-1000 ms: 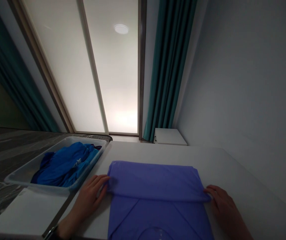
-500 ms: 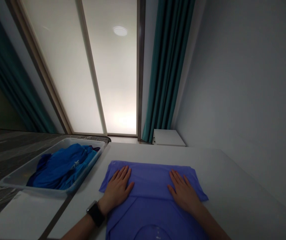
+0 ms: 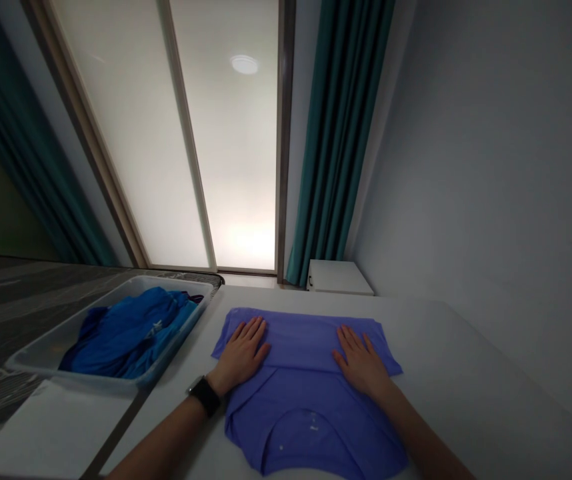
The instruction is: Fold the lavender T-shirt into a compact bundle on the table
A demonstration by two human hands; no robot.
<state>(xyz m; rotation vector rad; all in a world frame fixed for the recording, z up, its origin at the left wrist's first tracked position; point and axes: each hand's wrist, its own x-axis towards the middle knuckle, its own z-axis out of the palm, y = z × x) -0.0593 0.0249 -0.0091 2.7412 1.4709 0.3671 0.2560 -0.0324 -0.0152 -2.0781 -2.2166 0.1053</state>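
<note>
Hands in view: two, both on one purple round-neck shirt (image 3: pixel 311 390), which lies on the white tabletop (image 3: pixel 476 393) directly in front of the person. Left hand (image 3: pixel 243 353): palm down on the left part of the shirt's far folded band, fingers extended, slightly spread, pointing away from the body, gripping nothing. Right hand (image 3: pixel 363 363): same posture on the right part of the band, fingers straight, thumb angled inward. One watch (image 3: pixel 205 396), black strap, left wrist.

Orientation: neckline, count one, faces the person; folded band, count one, at the far end. The band's long axis runs left to right; the collar-to-band line runs away from the body.

Left of the shirt, well apart: one translucent plastic bin (image 3: pixel 81 382) at the tabletop's left edge, holding blue clothing (image 3: pixel 133 327). Pieces overlap; number of garments cannot be read reliably from here.

Background: two teal curtains (image 3: pixel 343 133), one white cabinet (image 3: pixel 340 277) beyond the table's far edge.
</note>
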